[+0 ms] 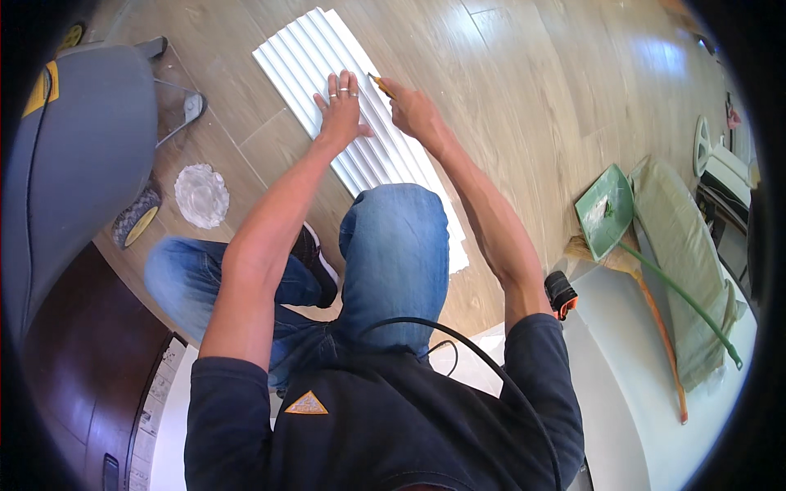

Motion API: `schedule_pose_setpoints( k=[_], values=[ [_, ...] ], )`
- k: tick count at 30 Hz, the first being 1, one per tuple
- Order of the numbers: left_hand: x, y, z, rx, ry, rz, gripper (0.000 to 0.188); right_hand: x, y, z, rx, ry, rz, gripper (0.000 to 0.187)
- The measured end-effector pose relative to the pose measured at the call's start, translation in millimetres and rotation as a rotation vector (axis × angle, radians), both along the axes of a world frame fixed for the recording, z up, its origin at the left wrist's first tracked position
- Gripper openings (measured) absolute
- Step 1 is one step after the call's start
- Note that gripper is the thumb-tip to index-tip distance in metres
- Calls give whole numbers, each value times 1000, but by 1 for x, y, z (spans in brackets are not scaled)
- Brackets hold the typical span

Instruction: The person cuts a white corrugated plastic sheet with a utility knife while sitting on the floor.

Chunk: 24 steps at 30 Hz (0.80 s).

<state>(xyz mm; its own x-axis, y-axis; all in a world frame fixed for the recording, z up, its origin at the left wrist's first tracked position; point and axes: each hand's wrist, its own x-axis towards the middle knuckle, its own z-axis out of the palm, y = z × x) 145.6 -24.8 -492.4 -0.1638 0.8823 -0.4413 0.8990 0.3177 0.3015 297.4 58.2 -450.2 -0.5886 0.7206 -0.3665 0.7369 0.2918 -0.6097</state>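
Note:
A white ribbed panel (308, 69) lies at a slant on the wood-look floor, with my raised knee over its near part. Pressed on the ribs is my left hand (339, 113), its fingers spread and nothing in its grip. My right hand (416, 113) is closed around a slim yellow utility knife (381, 86). The dark tip of the knife is at the panel's right side, a little right of my left fingertips. My right fingers hide most of the handle.
At left stands a large grey wheeled container (94, 139), beside a round whitish patch (201, 195) on the floor. A green long-handled dustpan (606, 214), a broom (660, 327) and a greenish sack (675, 270) are at right. A black-and-orange item (562, 295) lies near my right elbow.

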Motion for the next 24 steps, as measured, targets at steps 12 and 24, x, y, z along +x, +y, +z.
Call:
schedule_pose_setpoints(
  k=[12, 24],
  values=[
    [-1, -2, 0, 15, -11, 8, 128, 50, -40, 16, -107, -91, -29, 51],
    [-4, -5, -14, 74, -19, -34, 131, 116, -89, 23, -153, -133, -36, 54]
  ],
)
